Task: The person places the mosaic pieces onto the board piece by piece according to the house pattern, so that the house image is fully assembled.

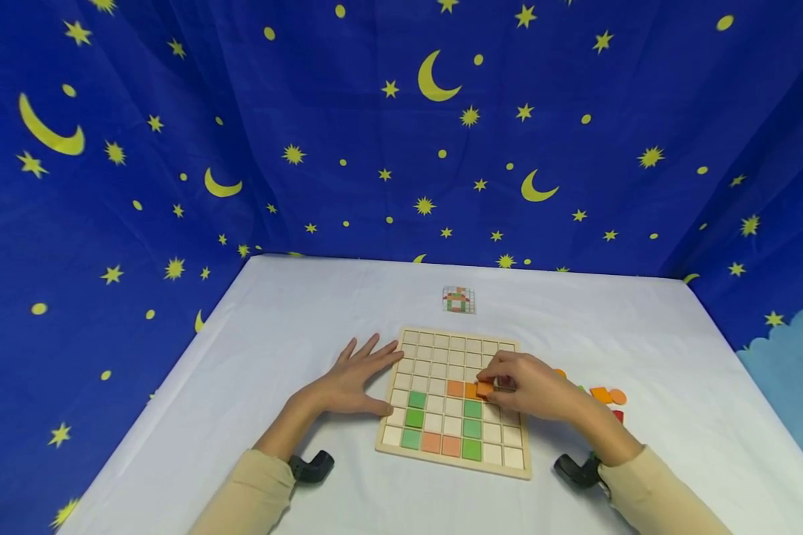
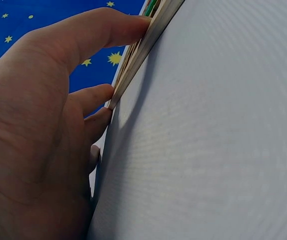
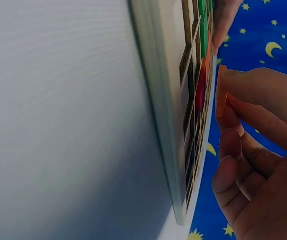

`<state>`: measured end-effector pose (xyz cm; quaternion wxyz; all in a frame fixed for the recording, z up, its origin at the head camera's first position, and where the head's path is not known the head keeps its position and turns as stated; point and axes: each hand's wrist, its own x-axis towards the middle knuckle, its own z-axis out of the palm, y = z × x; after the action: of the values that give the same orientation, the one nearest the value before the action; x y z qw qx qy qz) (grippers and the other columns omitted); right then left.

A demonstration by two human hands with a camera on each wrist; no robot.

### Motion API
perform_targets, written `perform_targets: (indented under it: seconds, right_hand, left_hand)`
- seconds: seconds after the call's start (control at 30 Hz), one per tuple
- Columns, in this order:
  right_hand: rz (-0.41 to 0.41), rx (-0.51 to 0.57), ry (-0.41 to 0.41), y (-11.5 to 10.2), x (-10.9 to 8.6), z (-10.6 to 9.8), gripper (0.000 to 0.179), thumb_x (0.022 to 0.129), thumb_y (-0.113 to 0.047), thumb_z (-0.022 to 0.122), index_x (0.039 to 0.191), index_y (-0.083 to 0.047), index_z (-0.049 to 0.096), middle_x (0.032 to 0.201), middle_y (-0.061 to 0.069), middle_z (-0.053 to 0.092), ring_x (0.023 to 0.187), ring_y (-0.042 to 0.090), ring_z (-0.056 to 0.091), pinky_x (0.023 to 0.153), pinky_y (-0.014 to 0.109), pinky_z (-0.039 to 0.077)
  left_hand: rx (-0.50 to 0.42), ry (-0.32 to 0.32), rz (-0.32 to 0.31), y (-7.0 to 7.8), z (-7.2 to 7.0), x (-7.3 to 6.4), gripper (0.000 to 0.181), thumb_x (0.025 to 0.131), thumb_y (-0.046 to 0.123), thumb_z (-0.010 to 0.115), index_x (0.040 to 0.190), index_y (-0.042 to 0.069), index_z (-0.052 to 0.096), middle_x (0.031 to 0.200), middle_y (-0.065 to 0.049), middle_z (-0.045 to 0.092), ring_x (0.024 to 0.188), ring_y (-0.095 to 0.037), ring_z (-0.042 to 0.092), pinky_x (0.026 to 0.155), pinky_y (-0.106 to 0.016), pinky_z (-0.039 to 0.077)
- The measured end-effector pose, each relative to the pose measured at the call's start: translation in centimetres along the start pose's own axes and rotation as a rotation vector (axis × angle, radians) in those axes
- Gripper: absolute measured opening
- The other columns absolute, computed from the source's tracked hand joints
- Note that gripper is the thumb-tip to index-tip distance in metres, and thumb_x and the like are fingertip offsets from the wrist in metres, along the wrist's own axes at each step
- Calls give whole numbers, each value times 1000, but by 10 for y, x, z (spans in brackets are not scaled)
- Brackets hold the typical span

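Tan sleeves (image 1: pixel 250 494) come in from the near edge, a black device (image 1: pixel 312 467) at each wrist, and two bare hands reach over a wooden board (image 1: pixel 451 461) lying flat on a white tablecloth (image 1: pixel 321 297). On the board's left side, the left hand (image 1: pixel 355 379) has its fingers spread wide, the thumb and fingertips touching the rim.

Across from it, the right hand (image 1: pixel 531 386) pinches an orange tile (image 1: pixel 485 389) between thumb and fingers. Seen from the right wrist, that tile is tipped up on its edge, just above the board and apart from it, with the remaining fingers curled in below.

Beside the pinched tile, a second orange square (image 1: pixel 470 391) sits in the grid, with a peach square (image 1: pixel 455 388) next to it on the left. A red square (image 3: pixel 201 92) shows on the board too, mostly hidden by the hand from above. Nearer the person, green squares (image 1: pixel 413 417) run in two columns of three, and a pair of peach squares (image 1: pixel 441 444) joins their near ends.

Loose pieces (image 1: pixel 600 394) in orange, peach, red and green lie right of the board, partly behind the right arm. Beyond the far rim is a small printed card (image 1: pixel 458 300) with a coloured grid picture. Blue cloth (image 1: pixel 355 59) with yellow moons and stars hangs around the table.
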<state>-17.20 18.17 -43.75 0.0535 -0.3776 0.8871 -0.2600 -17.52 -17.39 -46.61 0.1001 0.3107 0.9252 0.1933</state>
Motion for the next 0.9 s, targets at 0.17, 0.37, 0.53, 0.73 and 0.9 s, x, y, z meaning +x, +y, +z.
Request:
perform_targets:
  seconds: [0.17,0.37,0.53,0.73,0.9]
  right_hand:
    - [-22,-2,-9,-2,10,2,28,86,-20,72,113,-13,72,98,-10,60,76,12,54,66,25,45]
    - [-20,14,-12,-8,25,3,26,87,-20,71,113,-15,72,95,-10,59,76,10,53,67,26,45]
    - [-34,19,-22,-13,36,6,25,88,-21,70,112,-15,72,98,-10,59,77,9,54,67,26,47]
    - [-66,-18,-33,-16,45,12,25,87,-23,70,111,-17,73,96,-10,60,76,10,54,67,26,46]
    - [-87,-29,-41,-17,51,16,26,86,-23,72,111,-16,73,93,-9,60,75,9,55,65,24,47]
  left_hand:
    - [-6,-1,0,0,-1,-1,96,75,63,67,153,24,27,159,4,14,145,-27,-1,113,-52,-6]
    - [-14,6,6,-1,-2,-1,95,75,63,67,153,23,28,159,4,16,145,-27,-1,113,-52,-6]
    - [-5,2,2,-1,0,0,96,75,64,66,153,25,27,159,5,14,145,-26,-2,113,-51,-6]
    - [-8,4,5,-2,0,1,97,75,64,67,153,25,27,159,4,15,145,-26,-2,113,-51,-6]
    - [3,3,6,-2,-1,1,96,75,64,67,153,26,27,159,5,15,145,-26,-1,113,-52,-5]
